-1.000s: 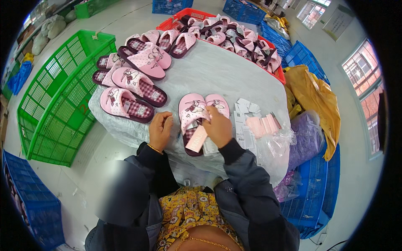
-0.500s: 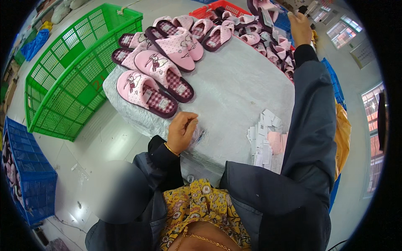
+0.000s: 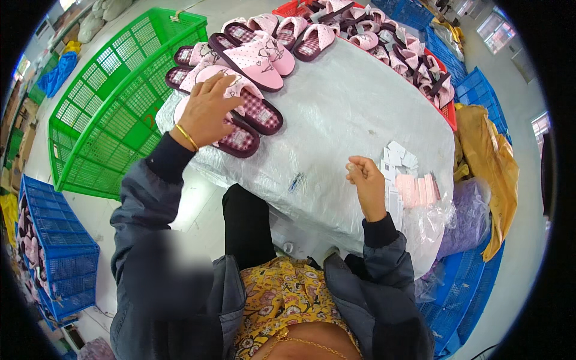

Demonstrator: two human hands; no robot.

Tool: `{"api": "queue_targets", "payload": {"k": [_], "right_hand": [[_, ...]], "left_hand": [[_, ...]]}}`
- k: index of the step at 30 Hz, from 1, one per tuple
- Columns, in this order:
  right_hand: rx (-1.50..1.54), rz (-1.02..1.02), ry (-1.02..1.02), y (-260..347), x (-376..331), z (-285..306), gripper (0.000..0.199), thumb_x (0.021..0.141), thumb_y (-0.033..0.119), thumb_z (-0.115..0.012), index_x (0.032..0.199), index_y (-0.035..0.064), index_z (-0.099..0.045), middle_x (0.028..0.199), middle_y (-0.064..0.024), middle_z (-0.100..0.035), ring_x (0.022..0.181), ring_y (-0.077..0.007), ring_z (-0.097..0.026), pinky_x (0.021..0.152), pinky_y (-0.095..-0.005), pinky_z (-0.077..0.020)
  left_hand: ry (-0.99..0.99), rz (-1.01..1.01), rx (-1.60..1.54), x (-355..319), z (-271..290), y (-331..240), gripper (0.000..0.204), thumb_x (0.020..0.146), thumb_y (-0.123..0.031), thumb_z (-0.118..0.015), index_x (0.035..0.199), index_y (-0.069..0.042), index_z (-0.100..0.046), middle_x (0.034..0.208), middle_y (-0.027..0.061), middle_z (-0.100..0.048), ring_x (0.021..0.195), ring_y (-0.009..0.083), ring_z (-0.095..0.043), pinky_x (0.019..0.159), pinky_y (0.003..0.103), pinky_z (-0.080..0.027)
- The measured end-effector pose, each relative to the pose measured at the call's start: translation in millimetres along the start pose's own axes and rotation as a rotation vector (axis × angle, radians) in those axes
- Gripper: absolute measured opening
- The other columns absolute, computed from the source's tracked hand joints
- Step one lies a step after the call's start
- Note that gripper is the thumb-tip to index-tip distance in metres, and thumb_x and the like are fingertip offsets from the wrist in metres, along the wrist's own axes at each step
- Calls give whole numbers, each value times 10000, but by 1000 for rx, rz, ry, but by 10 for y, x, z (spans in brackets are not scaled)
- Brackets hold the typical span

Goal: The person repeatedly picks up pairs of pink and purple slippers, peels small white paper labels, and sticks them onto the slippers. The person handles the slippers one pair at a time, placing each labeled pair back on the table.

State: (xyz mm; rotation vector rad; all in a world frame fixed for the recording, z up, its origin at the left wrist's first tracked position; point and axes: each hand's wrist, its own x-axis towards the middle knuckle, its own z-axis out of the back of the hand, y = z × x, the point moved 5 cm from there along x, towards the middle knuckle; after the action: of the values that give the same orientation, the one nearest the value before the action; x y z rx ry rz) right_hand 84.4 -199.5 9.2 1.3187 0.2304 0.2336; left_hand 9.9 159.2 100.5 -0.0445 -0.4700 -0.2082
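My left hand [image 3: 207, 113] lies over the nearest pink slippers at the left of the plastic-covered table, its fingers apart and its thumb reaching across the checked insole. It covers most of the front slipper [image 3: 241, 141]; whether it touches it I cannot tell. Just behind lies another slipper [image 3: 264, 114] with a dark sole. My right hand [image 3: 367, 187] hovers at the right, thumb and forefinger pinched; what sits between them, if anything, is too small to make out. Beside that hand is a pile of white tags [image 3: 393, 162] and pink tags [image 3: 417, 191].
More slippers [image 3: 255, 63] line the table's [image 3: 342, 108] far left. A red crate [image 3: 447, 114] heaped with slippers stands behind. Green crates [image 3: 120, 117] are to the left, a blue crate [image 3: 69, 258] lower left. Yellow sacking [image 3: 489, 162] and blue crates [image 3: 483, 99] flank the right.
My left hand has moved up and left from the table edge to the slippers, opening. My right hand has come back from the far crate to beside the tags.
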Motion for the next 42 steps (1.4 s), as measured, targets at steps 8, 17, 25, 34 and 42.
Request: {"api": "queue_targets", "payload": {"k": [8, 17, 25, 34, 42], "right_hand": [[90, 30, -92, 132, -586, 320, 213, 938, 101, -649, 1114, -16, -632, 920, -37, -662, 772, -85, -604, 717, -233, -512], [102, 76, -204, 34, -1303, 827, 170, 947, 89, -633, 1090, -1, -645, 836, -6, -638, 735, -68, -578, 670, -222, -475], [48, 51, -304, -87, -1695, 1074, 185, 941, 92, -641, 1092, -13, -646, 867, -41, -670, 754, -84, -600, 688, -239, -492], [-297, 210, -435, -77, -1811, 1371, 208, 869, 125, -701, 1050, 31, -659, 961, -116, -676, 839, -231, -650, 736, -342, -512], [-657, 442, -421, 34, -1464, 1252, 291, 791, 207, -740, 1037, 68, -666, 970, -119, -671, 926, -327, -604, 809, -410, -492]], "left_hand": [[95, -101, 364, 48, -488, 406, 493, 839, -113, -616, 1311, -234, -542, 1197, 181, -557, 1008, 342, -607, 737, 424, -550], [209, -201, 299, 207, -65, -156, 190, 831, -42, -529, 1009, -71, -588, 965, 136, -531, 931, 343, -572, 726, 437, -510], [90, -555, 64, 563, -64, -1592, 105, 786, -70, -563, 889, -79, -581, 894, 103, -513, 864, 303, -555, 705, 406, -474], [50, -655, -25, 765, -561, -2263, 262, 777, -39, -578, 999, -128, -684, 1286, 111, -571, 1211, 293, -512, 949, 388, -419], [94, -525, -424, 511, -388, -2705, 294, 754, -14, -617, 1034, -75, -685, 1254, 159, -587, 1163, 366, -539, 992, 454, -430]]}}
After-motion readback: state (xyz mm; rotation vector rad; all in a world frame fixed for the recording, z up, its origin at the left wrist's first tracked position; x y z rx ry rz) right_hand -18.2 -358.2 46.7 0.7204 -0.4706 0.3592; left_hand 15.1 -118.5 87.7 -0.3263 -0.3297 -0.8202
